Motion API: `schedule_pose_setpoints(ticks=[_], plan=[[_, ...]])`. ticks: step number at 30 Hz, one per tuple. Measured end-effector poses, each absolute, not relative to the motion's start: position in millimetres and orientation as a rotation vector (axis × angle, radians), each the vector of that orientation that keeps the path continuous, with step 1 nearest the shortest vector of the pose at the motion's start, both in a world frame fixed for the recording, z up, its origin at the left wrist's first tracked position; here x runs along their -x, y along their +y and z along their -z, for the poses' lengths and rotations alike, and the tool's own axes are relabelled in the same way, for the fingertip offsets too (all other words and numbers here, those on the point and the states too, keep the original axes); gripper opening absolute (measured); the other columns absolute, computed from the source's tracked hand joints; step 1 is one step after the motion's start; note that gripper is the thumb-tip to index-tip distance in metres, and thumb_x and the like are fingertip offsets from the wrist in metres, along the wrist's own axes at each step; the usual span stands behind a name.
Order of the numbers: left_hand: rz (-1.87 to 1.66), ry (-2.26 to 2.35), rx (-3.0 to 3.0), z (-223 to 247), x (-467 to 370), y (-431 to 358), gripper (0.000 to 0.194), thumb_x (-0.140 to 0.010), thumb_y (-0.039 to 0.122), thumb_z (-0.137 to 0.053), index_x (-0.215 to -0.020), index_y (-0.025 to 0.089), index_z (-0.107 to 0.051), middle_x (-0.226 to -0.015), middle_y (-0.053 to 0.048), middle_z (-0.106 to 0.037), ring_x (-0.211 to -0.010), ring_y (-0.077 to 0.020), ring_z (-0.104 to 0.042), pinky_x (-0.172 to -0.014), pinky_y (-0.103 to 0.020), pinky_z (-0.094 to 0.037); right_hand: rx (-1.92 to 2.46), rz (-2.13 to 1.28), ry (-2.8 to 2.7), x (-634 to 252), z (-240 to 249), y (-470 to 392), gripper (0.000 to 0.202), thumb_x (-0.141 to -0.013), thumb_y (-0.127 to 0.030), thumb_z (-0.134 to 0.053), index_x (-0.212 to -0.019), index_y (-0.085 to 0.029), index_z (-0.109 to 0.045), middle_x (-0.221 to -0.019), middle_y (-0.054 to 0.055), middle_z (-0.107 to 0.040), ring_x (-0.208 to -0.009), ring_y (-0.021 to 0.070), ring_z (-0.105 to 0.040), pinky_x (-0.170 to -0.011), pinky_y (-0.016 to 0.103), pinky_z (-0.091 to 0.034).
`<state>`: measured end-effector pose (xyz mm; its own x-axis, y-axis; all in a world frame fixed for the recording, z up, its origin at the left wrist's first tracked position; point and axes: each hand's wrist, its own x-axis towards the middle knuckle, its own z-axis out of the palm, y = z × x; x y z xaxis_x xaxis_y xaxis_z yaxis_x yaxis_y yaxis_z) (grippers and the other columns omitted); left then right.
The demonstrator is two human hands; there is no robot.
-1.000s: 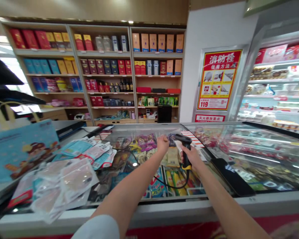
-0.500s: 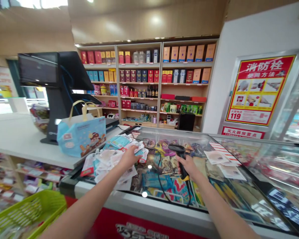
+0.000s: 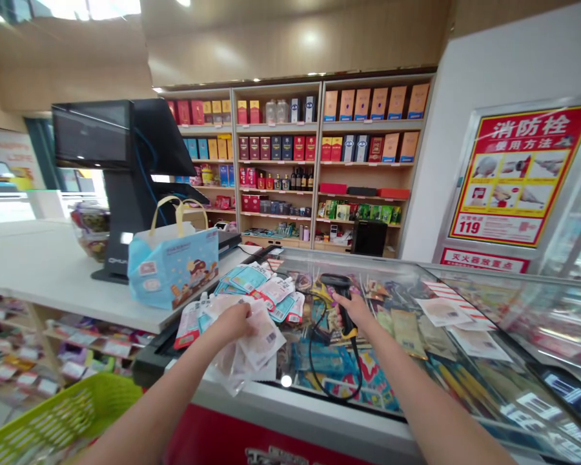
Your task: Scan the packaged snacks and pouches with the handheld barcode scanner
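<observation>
My left hand is closed on a clear plastic packet at the near side of a pile on the glass-topped freezer. Behind that hand lie blue, white and red pouches. My right hand is wrapped round the handle of a black and yellow barcode scanner, held above the glass. The scanner's black cable loops down over the glass between my hands. Flat white packets lie on the right part of the freezer top.
A blue paper bag stands on the white counter beside a black register screen. At the lower left is a green basket. The freezer's metal front edge runs below my forearms. Stocked shelves stand behind.
My left hand has come back from the pouches to the clear packets and closed on one, lifting it slightly. My right hand has moved a little left with the scanner. The view has shifted slightly.
</observation>
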<state>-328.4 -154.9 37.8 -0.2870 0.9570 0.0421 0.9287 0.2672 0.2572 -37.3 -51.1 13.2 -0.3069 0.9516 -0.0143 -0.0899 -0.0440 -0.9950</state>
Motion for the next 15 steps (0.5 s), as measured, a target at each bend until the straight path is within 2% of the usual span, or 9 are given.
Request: schedule_pose_setpoints(ticks=[3,5,8,11,15], plan=[[-0.627,2.191,-1.853,-43.1,327.4,-154.5,0.011,-0.060,0.018,-0.060,-0.068,0.020,-0.054,-0.074,0.000,-0.064,-0.077,-0.0189,-0.061,-0.067,-0.025,-0.041,0.947,-1.503,-1.307,36.1,-6.4,-47.9,0.032,-0.069,-0.043,-0.072,-0.068,-0.020,-0.049,-0.047,-0.005,-0.053,-0.037,0.0107,-0.047,-0.037,0.025,-0.044],[-0.907,2.018,-1.785,-46.7,322.3,-149.2,0.011,-0.061,0.022,-0.061,-0.069,0.020,-0.055,-0.066,0.003,-0.060,-0.068,-0.0159,-0.057,-0.062,-0.024,-0.039,0.932,-1.517,-1.287,33.8,-1.9,-47.4,0.036,-0.066,-0.046,-0.073,-0.071,-0.021,-0.048,-0.046,-0.006,-0.053,-0.035,0.0102,-0.046,-0.036,0.024,-0.043],[-1.305,1.824,-1.534,-53.0,304.1,-123.1,0.022,-0.057,0.034,-0.068,-0.069,0.019,-0.056,-0.056,0.005,-0.053,-0.054,-0.0128,-0.049,-0.054,-0.023,-0.037,0.921,-1.540,-1.289,30.2,-0.2,-49.4,0.039,-0.064,-0.048,-0.074,-0.075,-0.021,-0.047,-0.046,-0.007,-0.052,-0.035,0.0099,-0.046,-0.036,0.024,-0.044],[-1.642,1.601,-1.241,-55.7,275.0,-77.3,0.033,-0.047,0.036,-0.075,-0.067,0.018,-0.056,-0.054,0.004,-0.051,-0.051,-0.0118,-0.047,-0.051,-0.023,-0.036,0.885,-1.544,-1.293,27.1,-5.1,-53.1,0.043,-0.062,-0.048,-0.075,-0.080,-0.021,-0.047,-0.048,-0.007,-0.054,-0.036,0.0101,-0.047,-0.036,0.024,-0.045],[-1.853,1.273,-0.863,-43.1,238.7,-16.6,0.032,-0.052,0.038,-0.069,-0.070,0.018,-0.052,-0.058,0.003,-0.053,-0.053,-0.0133,-0.051,-0.055,-0.027,-0.041,0.849,-1.531,-1.313,23.3,-11.8,-56.5,0.047,-0.059,-0.051,-0.076,-0.081,-0.021,-0.046,-0.049,-0.008,-0.054,-0.037,0.0098,-0.047,-0.036,0.025,-0.045]])
